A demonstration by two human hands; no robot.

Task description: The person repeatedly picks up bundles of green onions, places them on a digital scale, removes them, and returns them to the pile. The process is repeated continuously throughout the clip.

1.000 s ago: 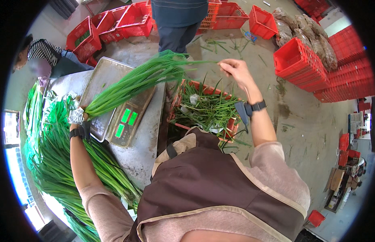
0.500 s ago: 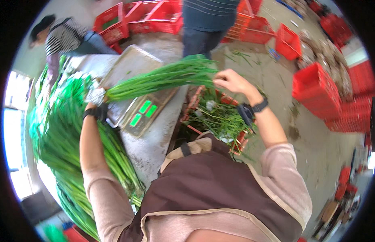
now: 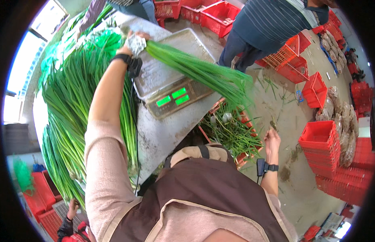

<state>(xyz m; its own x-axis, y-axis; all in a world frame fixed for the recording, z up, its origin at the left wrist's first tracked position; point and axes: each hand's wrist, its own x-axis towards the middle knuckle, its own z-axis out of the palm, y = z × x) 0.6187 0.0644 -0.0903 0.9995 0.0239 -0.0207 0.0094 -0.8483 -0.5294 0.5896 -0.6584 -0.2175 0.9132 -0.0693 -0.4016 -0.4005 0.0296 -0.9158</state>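
A bunch of green onions [image 3: 195, 66] is held at its root end by my left hand [image 3: 129, 45], its leaves stretching right across the scale. A crumpled silvery-white piece [image 3: 136, 43] covers part of that hand. Below the bunch, a digital scale [image 3: 161, 105] with a metal tray and green-lit displays stands on the table. My right hand [image 3: 272, 141] is out over the floor at the right, its fingers pinched on a small wilted leaf scrap [image 3: 273, 124]. Beside my left arm lies a big heap of green onions [image 3: 74, 105].
An orange-red crate full of leaf trimmings [image 3: 230, 129] stands at the table [image 3: 155, 149] edge. Stacked red crates [image 3: 320, 145] and filled sacks [image 3: 339, 121] are at the right. A person in a dark striped shirt [image 3: 272, 24] stands beyond; other people work at the left.
My right hand has left the leaf ends and swung down to the right, carrying a scrap. My left hand still holds the bunch, whose leaves now droop rightward. The view has turned.
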